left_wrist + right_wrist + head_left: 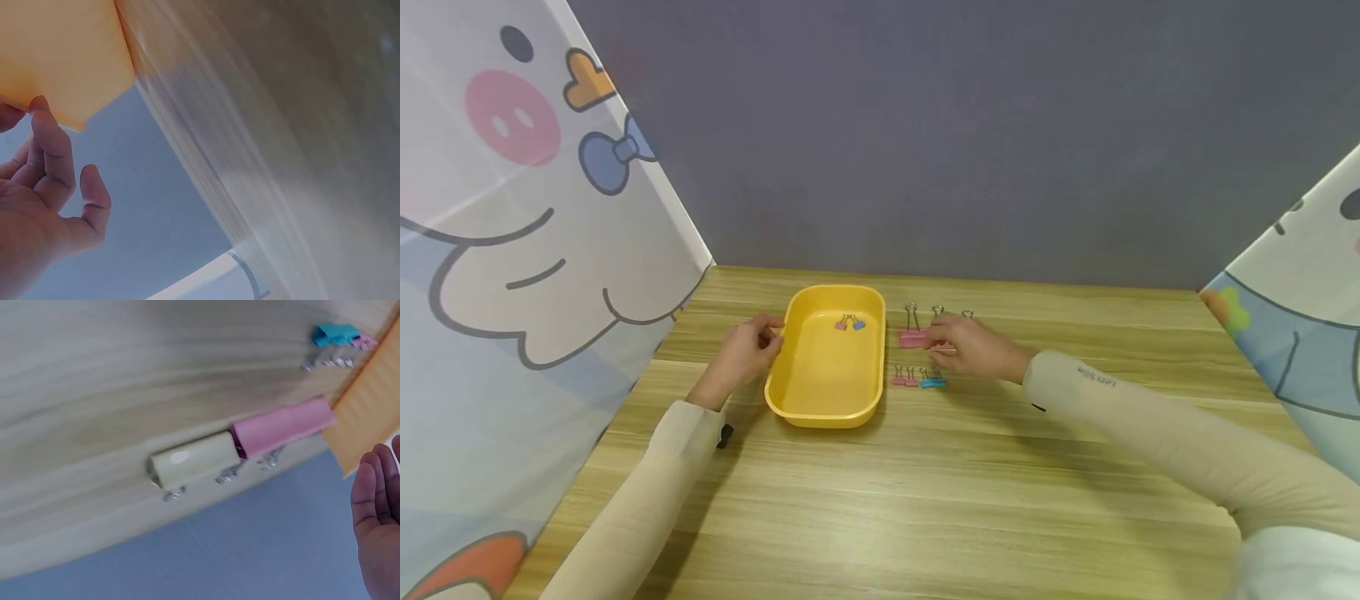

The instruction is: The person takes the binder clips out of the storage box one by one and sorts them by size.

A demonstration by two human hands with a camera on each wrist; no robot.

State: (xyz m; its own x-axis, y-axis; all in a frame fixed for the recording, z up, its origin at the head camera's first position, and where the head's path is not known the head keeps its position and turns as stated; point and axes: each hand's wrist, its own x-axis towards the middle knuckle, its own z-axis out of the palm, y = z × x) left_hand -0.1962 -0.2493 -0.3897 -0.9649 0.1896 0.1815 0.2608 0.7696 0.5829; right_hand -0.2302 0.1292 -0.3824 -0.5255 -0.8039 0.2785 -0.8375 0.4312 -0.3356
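A yellow tray (pixel 825 414) lies on the table, and my left hand (pixel 747 350) pinches its left rim with the fingertips. The left wrist view shows those fingers (pixel 53 150) at the tray's edge. Two small binder clips, one pink (pixel 841 326) and one blue (pixel 859 325), lie inside it. My right hand (pixel 973 346) is over the large clips right of the tray, partly hiding them. In the right wrist view, its fingers (pixel 378 478) look fairly straight, its thumb is hidden, and no clip is seen in it. A large pink clip (pixel 281 428) and a cream clip (pixel 197 459) stand in a row.
Nearer the front, small pink clips (pixel 905 382) and small blue clips (pixel 933 383) stand in a line beside the tray. A grey wall (pixel 955 150) rises behind the table (pixel 1000 500). Cartoon-printed cloths hang at the left (pixel 587 292) and right.
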